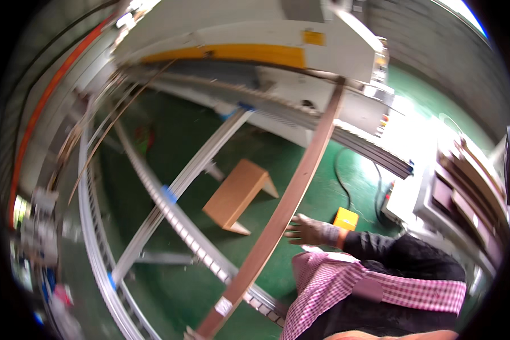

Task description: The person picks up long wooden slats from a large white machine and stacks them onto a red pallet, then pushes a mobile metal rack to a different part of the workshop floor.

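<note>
A long, narrow brown wooden board (275, 224) runs slantwise from the lower edge to the machine at the far side. It crosses over the metal rails and has a small white label near its close end. At that end, on the board's left edge, a bit of my gloved left hand (191, 334) shows, gripping it; the rest is cut off by the frame. My right hand (314, 231), in a pale grey glove, has its fingers stretched out beside the board's right edge. Whether the fingertips touch the wood cannot be made out.
A large white machine (340, 48) with a yellow stripe spans the far side. Metal roller rails (201, 243) form a frame over the green floor. Beneath stands a brown stool (237, 192). A yellow pedal box (345, 219) with cables lies right; stacked boards (464, 207) sit beyond.
</note>
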A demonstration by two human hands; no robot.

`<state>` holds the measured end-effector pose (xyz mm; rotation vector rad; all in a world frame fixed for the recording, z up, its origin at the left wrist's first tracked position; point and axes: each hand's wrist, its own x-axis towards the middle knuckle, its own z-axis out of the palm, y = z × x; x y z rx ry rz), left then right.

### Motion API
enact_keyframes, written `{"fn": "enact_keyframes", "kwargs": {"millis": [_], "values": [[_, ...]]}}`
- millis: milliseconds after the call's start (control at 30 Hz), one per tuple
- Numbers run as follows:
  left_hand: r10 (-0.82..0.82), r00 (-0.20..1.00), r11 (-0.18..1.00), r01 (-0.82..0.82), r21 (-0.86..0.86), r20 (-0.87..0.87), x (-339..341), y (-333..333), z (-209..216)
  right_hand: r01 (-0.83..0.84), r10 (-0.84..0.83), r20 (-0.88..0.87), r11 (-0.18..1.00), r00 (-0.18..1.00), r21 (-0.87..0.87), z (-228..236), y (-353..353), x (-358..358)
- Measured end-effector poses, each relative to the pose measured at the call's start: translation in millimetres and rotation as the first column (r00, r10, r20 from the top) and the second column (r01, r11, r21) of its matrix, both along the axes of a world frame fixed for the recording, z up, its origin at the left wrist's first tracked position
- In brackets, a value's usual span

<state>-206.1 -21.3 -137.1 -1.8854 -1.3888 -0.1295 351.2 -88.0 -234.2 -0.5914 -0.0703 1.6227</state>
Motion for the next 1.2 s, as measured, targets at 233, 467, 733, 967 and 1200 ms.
{"fn": "enact_keyframes", "kwargs": {"millis": [233,467,733,967,1200], "values": [[0.096,0.963,0.898,0.025,-0.440,0.252,25,-4,31,0.036,-0.010,-0.192,0.990,0.981,0.135,12,-23,-41],[-0.327,0.886,0.837,0.433,-0.336,0.328,162,29,100,-0.058,0.138,-0.344,0.971,0.929,0.233,103,-139,-47],[-0.742,0.582,0.521,0.813,-0.260,0.332,337,-15,157,0.411,-0.602,0.144,0.681,0.786,0.606,168,-298,81],[-0.932,0.188,0.116,0.964,-0.237,0.308,533,-126,187,0.750,-0.966,0.119,0.252,0.228,0.612,179,-401,86],[-0.948,0.013,-0.178,0.807,-0.563,0.318,732,-221,181,0.883,-0.877,0.122,-0.450,-0.465,0.134,162,-654,178]]}}
